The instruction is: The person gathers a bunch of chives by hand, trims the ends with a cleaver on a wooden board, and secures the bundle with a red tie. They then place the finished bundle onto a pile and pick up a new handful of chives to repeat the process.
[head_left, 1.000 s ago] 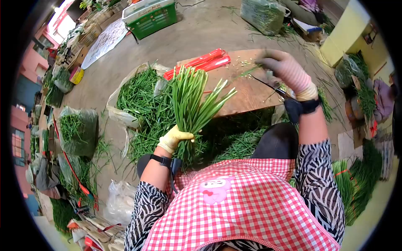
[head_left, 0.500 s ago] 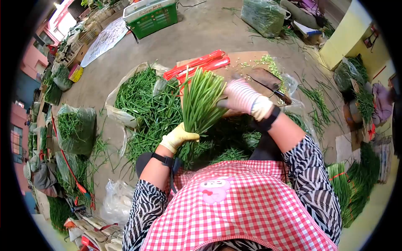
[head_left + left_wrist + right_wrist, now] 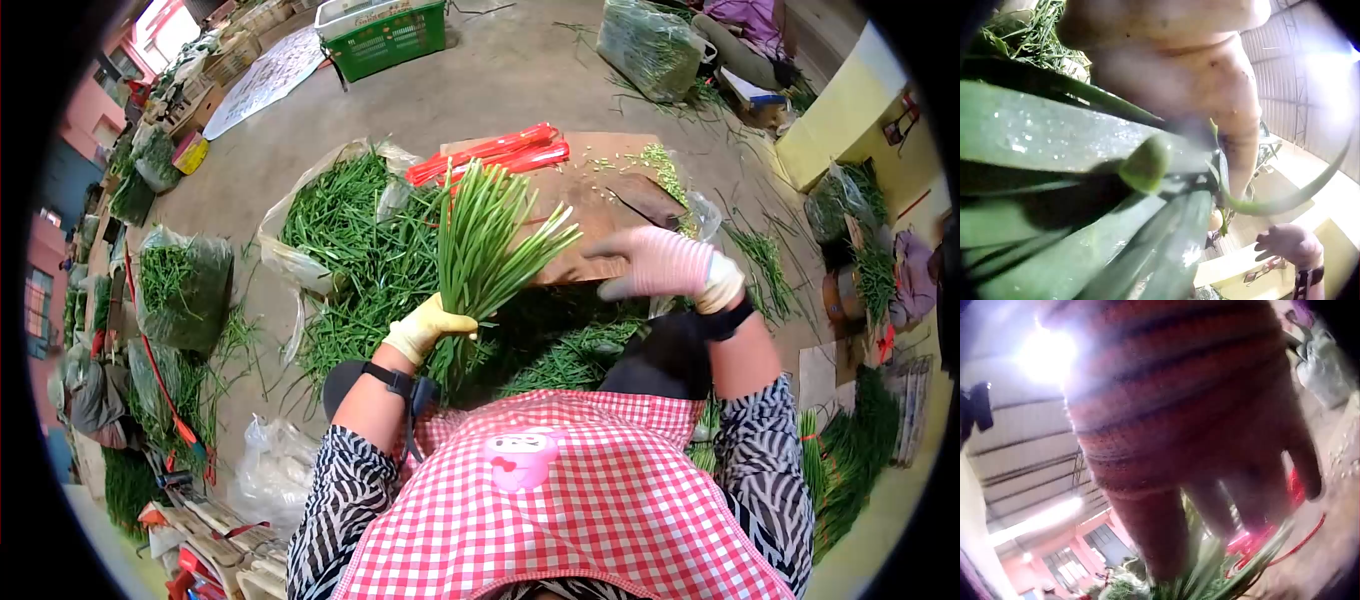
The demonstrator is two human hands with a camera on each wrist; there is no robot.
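Bare floor (image 3: 520,90) is spreading out around us, with a green crate (image 3: 385,45) standing well beyond the far edge of the worktop (image 3: 595,218) and a yellow pillar (image 3: 830,115) rising off to the right. Stuffed clear bags (image 3: 185,290) of greens are standing well to the left.

Over the worktop's near left corner, we are seeing a bundle of green stalks (image 3: 478,240), its pale ends fanning up and to the right. Our left hand (image 3: 425,325), in a yellow glove, is grasping the bundle low down, the thumb lying across it. Green leaves are filling much of the left wrist view.

Our right hand (image 3: 665,262), in a pink-striped glove, is hovering by the near right corner, its released fingers reaching out loosely toward the stalks and holding nothing; in the head view they are showing just apart from the pale ends.

Red strips (image 3: 490,155) are lying at the far left corner, while chopped pale-green bits (image 3: 665,175) are gathering along the right edge, beside a dark blade (image 3: 650,200). Against the left edge, an opened plastic bag (image 3: 285,255) is spilling loose greens (image 3: 340,225).
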